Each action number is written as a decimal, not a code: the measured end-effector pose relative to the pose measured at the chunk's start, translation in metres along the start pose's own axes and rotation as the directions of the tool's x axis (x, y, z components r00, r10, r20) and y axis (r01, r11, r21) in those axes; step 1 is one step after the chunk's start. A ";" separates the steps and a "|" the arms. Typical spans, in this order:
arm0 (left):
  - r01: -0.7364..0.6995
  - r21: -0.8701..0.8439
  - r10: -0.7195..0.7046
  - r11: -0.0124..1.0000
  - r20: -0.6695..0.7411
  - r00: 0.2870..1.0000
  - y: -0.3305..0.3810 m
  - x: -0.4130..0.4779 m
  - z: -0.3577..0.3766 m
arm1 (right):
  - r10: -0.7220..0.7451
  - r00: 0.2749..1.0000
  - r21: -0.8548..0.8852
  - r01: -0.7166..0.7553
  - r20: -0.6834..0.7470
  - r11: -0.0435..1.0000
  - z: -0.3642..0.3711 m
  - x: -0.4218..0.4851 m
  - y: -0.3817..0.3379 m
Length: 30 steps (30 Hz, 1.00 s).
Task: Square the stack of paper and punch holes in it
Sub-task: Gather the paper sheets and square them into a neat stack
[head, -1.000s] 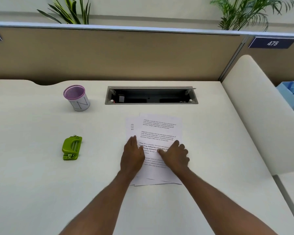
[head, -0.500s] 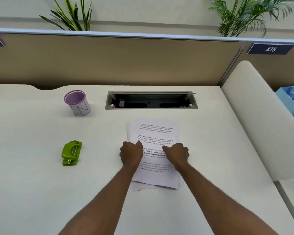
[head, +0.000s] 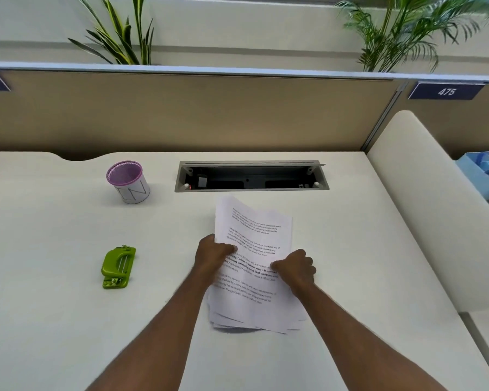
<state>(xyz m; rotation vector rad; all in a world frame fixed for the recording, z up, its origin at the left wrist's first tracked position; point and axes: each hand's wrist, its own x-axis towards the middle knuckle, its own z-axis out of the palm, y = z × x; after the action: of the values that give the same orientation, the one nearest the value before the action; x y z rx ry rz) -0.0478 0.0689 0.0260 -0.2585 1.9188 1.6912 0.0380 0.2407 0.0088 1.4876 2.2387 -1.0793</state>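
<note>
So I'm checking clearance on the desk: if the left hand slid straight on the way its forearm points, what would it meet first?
Apart from the paper stack the left hand already grips, probably the open cable tray set into the desk, though depth is hard to judge.

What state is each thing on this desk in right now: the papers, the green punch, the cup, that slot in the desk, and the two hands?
Papers: gripped on both sides, far end lifted, near edges uneven.
Punch: on the desk, left of the papers, untouched.
Cup: upright; contents cannot be told.
Slot: lid open.
Left hand: shut on the papers' left edge.
Right hand: shut on their right edge.
</note>
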 end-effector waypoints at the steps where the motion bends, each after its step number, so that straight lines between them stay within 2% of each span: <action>1: -0.033 -0.002 0.033 0.999 0.026 0.999 0.003 0.000 -0.002 | -0.002 1.000 0.015 0.002 0.011 1.000 -0.001 0.001 0.000; 4: -0.137 -0.043 0.142 0.990 0.155 0.978 0.019 -0.002 -0.009 | -0.065 0.998 0.081 0.065 0.003 0.995 -0.009 0.007 -0.002; 6: -0.197 -0.057 0.205 0.979 0.261 0.943 0.035 -0.005 -0.014 | -0.198 0.978 0.272 0.175 0.058 0.946 -0.024 0.010 -0.005; 7: -0.222 -0.055 0.228 0.974 0.309 0.923 0.045 -0.007 -0.016 | -0.303 0.942 0.433 0.217 0.141 0.875 -0.033 0.010 -0.008; 8: -0.248 -0.044 0.247 0.968 0.350 0.904 0.056 -0.009 -0.018 | -0.425 0.876 0.576 0.229 0.230 0.784 -0.042 0.009 -0.011; 10: -0.303 -0.020 0.286 0.953 0.394 0.874 0.078 -0.014 -0.022 | -0.595 0.733 0.722 0.210 0.330 0.659 -0.062 0.008 -0.019; 11: -0.336 -0.014 0.315 0.942 0.393 0.864 0.089 -0.017 -0.025 | -0.639 0.695 0.757 0.208 0.331 0.619 -0.071 0.008 -0.025; 13: -0.421 0.005 0.396 0.907 0.331 0.857 0.111 -0.023 -0.031 | -0.681 0.683 0.803 0.237 0.263 0.548 -0.091 0.005 -0.039; 15: -0.518 0.044 0.501 0.854 0.194 0.843 0.129 -0.028 -0.036 | -0.709 0.692 0.832 0.309 0.135 0.461 -0.111 -0.001 -0.053; 18: -0.643 0.065 0.644 0.763 0.015 0.765 0.148 -0.039 -0.034 | -0.745 0.663 0.818 0.470 -0.079 0.332 -0.134 -0.022 -0.076; 21: -0.715 0.057 0.715 0.697 -0.128 0.687 0.155 -0.049 -0.024 | -0.736 0.630 0.772 0.587 -0.248 0.242 -0.140 -0.041 -0.090; 24: -0.721 0.086 0.716 0.688 -0.248 0.653 0.141 -0.048 -0.014 | -0.672 0.672 0.761 0.600 -0.311 0.248 -0.123 -0.050 -0.093; 30: -0.576 0.039 0.559 0.816 -0.301 0.772 0.073 -0.043 0.003 | -0.543 0.785 0.641 0.586 -0.297 0.496 -0.064 -0.040 -0.056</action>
<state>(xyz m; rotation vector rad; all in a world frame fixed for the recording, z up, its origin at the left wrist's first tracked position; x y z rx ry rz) -0.0470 0.0761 0.1105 0.0714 2.3416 2.2006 0.0193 0.2462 0.1007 0.9157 2.5653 -2.3643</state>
